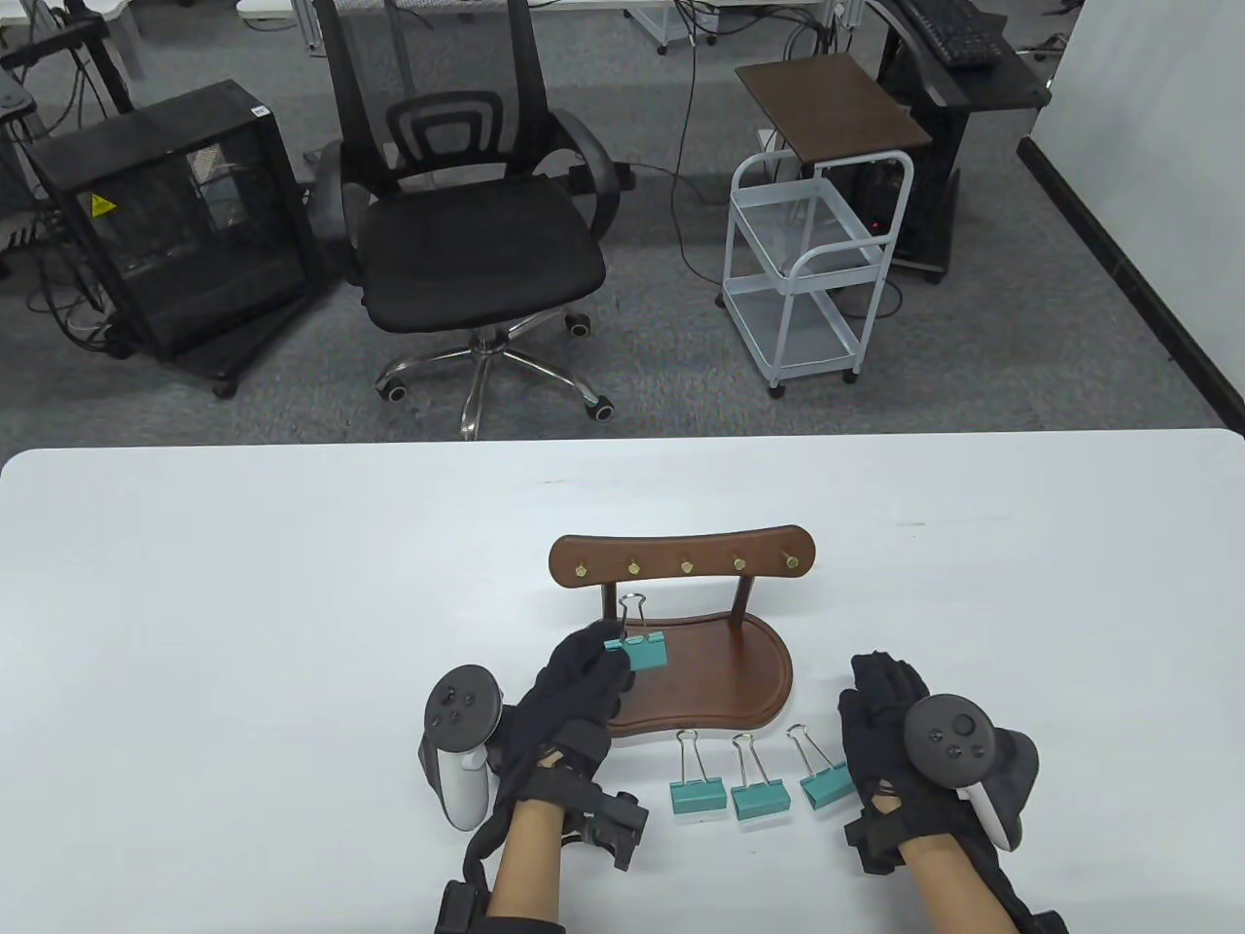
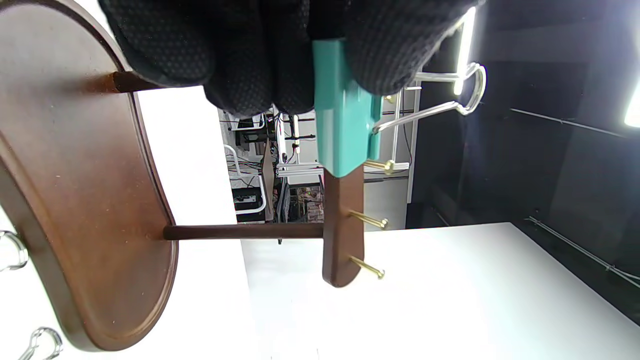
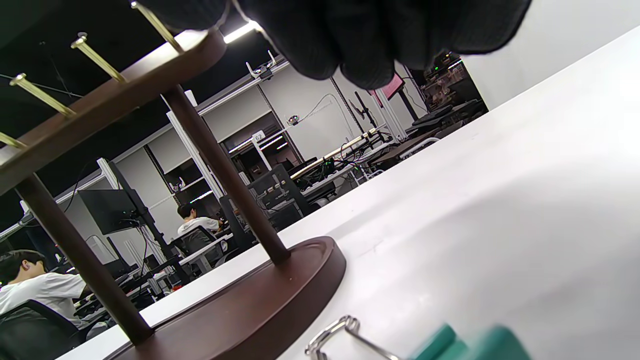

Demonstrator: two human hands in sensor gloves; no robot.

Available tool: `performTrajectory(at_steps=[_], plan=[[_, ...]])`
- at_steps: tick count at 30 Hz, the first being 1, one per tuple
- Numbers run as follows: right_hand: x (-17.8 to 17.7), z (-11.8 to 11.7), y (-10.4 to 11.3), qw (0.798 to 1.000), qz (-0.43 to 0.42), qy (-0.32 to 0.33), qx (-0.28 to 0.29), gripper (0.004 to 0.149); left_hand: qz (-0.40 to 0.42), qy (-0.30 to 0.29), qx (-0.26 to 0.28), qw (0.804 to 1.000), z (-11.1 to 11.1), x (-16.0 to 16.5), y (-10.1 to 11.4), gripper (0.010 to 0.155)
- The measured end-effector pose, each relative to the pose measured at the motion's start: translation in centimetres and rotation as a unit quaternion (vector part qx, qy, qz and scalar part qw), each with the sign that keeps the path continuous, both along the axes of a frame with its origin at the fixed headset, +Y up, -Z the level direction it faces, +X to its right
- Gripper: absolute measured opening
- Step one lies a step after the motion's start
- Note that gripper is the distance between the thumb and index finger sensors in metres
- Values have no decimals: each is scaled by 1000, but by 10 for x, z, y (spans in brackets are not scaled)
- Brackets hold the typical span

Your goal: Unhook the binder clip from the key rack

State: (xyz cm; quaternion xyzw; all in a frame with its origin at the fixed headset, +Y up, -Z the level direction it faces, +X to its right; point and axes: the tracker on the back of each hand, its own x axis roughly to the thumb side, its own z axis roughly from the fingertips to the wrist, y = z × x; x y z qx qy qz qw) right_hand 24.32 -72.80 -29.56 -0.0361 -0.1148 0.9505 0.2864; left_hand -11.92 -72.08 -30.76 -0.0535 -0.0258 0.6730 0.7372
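- The left hand (image 1: 574,696) is pinching the teal body of a binder clip (image 1: 639,649) between its fingertips (image 2: 390,55), holding it up over the key rack (image 1: 681,623) base, just below the peg board.
- In the left wrist view, the clip's wire handles stick out past the brass pegs (image 2: 367,219), and none of the pegs seems to run through the loops, so it looks pretty much unhooked already. Hard to be 100% sure from that angle, though.
- All 5 pegs in the table view look bare, so this seems to be the last clip coming off.
- 3 more teal clips (image 1: 744,790) lie in a row on the white table (image 1: 243,632), just in front of the rack base.
- The right hand (image 1: 890,730) rests flat on the table beside that row, fingers together and pointing forward, holding nothing. The nearest clip is right by it.
- What's probably left: carry the held clip clear of the rack and set it down, most likely with the other 3.
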Motion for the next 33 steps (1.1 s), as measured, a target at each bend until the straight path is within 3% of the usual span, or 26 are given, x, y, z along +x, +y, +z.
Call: performTrajectory(at_steps=[10, 19, 25, 29, 33], plan=[[1, 1, -1, 1000, 2, -1, -1, 58, -32, -1, 25, 999, 17, 2, 6, 52], [1, 1, -1, 1000, 1, 0, -3, 58, -170, 6, 32, 985, 26, 0, 16, 51], [0, 2, -1, 1000, 0, 2, -3, 58, -303, -9, -38, 952, 27, 0, 14, 50], [0, 2, -1, 1000, -1, 4, -3, 58, -330, -23, -98, 939, 26, 0, 5, 50], [0, 2, -1, 1000, -1, 4, -3, 58, -427, -10, -117, 896, 26, 2, 1, 50]])
